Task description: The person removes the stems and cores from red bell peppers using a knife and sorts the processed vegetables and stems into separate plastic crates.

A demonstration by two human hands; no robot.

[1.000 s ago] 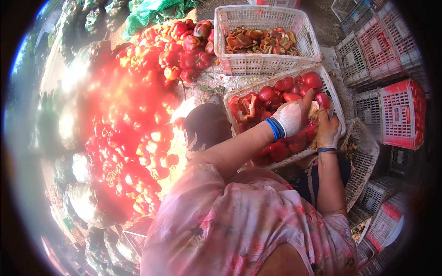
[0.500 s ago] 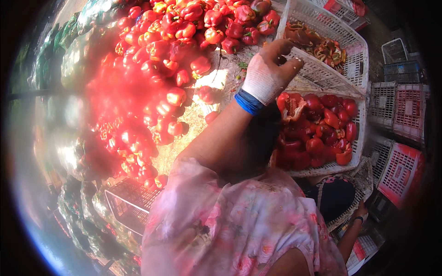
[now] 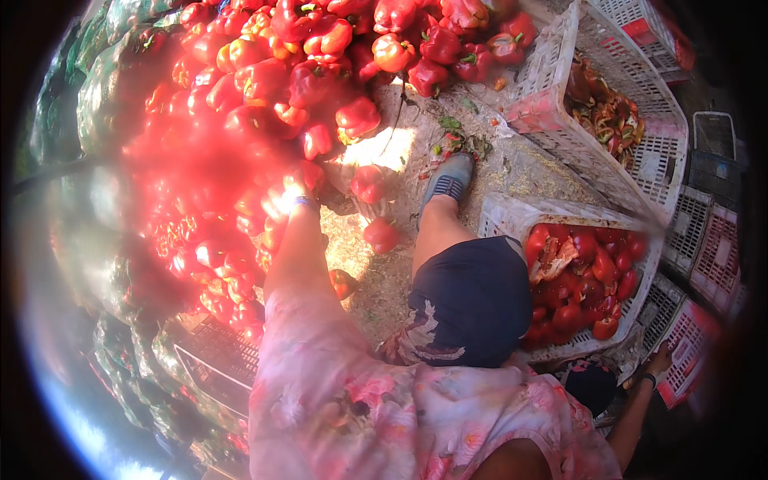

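Observation:
My left hand (image 3: 294,194) reaches down into a large heap of red bell peppers (image 3: 264,84), with a blue band at its wrist. Strong glare washes out its fingers, so what it touches is unclear. At the lower right, my right hand (image 3: 661,360), with a dark band at the wrist, is near my right knee, in front of a red and white crate (image 3: 691,350). It is small and dim, and I cannot make out its fingers' grip. Opened and cut red peppers (image 3: 588,276) fill a white crate (image 3: 512,210) beside my left leg.
A second white crate (image 3: 538,112) holds pepper scraps (image 3: 606,116). More crates (image 3: 714,248) line the right side. Green mesh sacks (image 3: 108,100) stand at the left, near a low crate (image 3: 212,368). Loose peppers (image 3: 380,234) lie on the floor by my shoe (image 3: 450,180).
My left hand has swung left and down, from above the crates to the pepper heap. My left leg and shoe have come into sight. The view has shifted.

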